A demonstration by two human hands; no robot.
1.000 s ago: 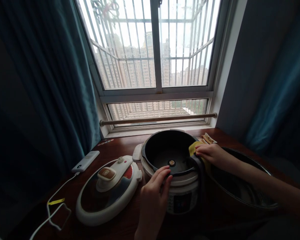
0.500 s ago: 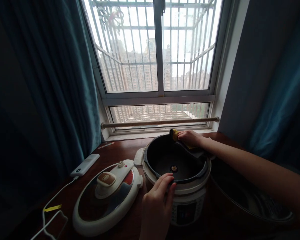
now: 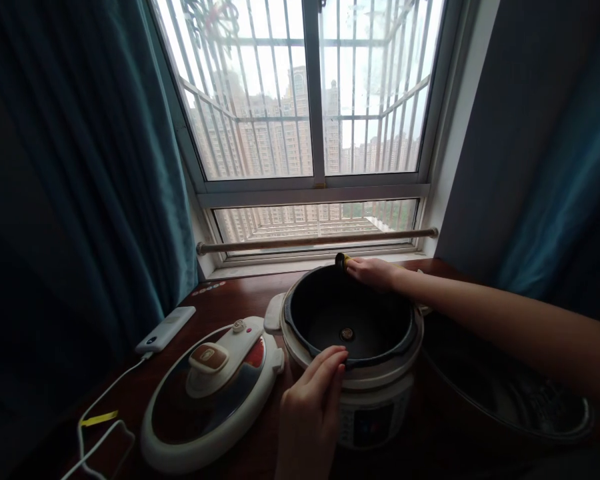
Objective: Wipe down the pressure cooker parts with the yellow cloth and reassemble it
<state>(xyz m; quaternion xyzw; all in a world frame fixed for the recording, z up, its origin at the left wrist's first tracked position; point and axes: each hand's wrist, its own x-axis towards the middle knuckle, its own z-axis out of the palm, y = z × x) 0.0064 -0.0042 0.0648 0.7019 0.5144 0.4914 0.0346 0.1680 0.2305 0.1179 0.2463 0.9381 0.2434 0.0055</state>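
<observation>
A white electric pressure cooker (image 3: 375, 385) stands on the table with its lid off and its dark inner pot (image 3: 325, 313) inside. At the pot's near rim my left hand (image 3: 313, 400) is closed, thumb and fingers pinching the edge. My right hand (image 3: 373, 272) reaches across to the far rim, its fingers closed on a yellow-and-dark cloth (image 3: 342, 261). Only a small part of the cloth shows; the hand hides the rest. A round emblem (image 3: 347, 333) marks the pot's bottom. To the left lies the cooker's white-rimmed lid (image 3: 210, 400), handle up.
A white power bank (image 3: 165, 330) with a white cable (image 3: 113, 387) lies left, near the blue curtain (image 3: 145, 200). Right of the cooker, under my forearm, is a large dark round vessel (image 3: 510, 380). A rail (image 3: 320, 240) crosses the barred window behind the table.
My right hand has shifted slightly left along the far rim, and less of the cloth shows now. My left hand stays at the near rim. The view has shifted slightly.
</observation>
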